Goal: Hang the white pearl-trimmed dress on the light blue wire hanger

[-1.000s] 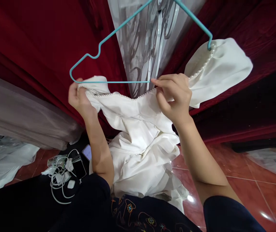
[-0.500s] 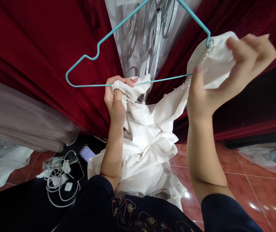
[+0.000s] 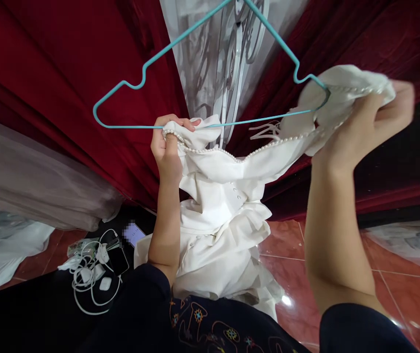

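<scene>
A white dress with a pearl-trimmed neckline hangs down in front of me. My left hand is closed around its left sleeve and the bottom bar of a light blue hanger. My right hand grips the right sleeve, pulling it out to the side; some fingers are blurred. The hanger's right end sits inside that sleeve's opening. Thin white ties dangle behind the bar. The hanger's hook lies beyond the top edge of the view.
Red curtains hang on both sides of a white ornate metal stand. At lower left, a black surface holds tangled white cables, a phone and a white earbud case. Red tiles cover the floor.
My right hand has closed on the right sleeve and drawn it outward to the right. The hanger's right end now reaches into the sleeve, and the neckline is stretched wider.
</scene>
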`<state>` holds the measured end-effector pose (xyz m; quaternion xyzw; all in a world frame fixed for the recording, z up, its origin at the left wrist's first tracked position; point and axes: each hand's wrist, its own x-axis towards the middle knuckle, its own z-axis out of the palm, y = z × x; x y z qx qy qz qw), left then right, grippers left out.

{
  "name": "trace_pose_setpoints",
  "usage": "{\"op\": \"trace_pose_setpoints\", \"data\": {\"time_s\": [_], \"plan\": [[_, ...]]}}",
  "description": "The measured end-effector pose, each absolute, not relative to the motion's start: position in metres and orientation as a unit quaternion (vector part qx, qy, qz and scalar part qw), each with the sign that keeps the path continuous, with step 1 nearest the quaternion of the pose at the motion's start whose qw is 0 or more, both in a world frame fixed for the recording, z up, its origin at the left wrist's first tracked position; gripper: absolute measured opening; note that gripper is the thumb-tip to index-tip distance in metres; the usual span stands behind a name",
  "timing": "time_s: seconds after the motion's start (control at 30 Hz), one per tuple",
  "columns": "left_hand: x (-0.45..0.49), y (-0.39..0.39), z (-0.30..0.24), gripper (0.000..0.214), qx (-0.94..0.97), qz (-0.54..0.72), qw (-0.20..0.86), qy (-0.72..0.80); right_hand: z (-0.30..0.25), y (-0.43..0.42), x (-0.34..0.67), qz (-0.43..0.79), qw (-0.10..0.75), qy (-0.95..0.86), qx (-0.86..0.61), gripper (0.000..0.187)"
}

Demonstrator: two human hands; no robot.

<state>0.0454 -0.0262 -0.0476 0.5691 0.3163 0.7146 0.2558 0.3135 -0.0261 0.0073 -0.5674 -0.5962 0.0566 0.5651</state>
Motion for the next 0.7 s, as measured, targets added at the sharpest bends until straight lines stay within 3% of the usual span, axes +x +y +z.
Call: {"op": "trace_pose_setpoints", "data": {"time_s": [0.2,0.37,0.53,0.7], "plan": [[0.047,-0.021,-0.052,0.050,0.578,0.700,0.223,0.355,-0.020,-0.057,0.290,0.049,0.607,-0.562,-0.560,0.016],[0.047,-0.021,-0.049,0.024,0.554,0.718,0.273,0.321,-0.037,-0.055,0.297,0.023,0.673,-0.518,-0.527,0.021],[0.050,-0.024,-0.048,0.016,0.552,0.718,0.263,0.331,-0.025,-0.073,0.318,0.149,0.576,-0.508,-0.623,0.023],[0.047,-0.021,-0.055,0.043,0.588,0.689,0.230,0.357,-0.012,-0.076,0.334,0.127,0.491,-0.496,-0.705,0.033]]}}
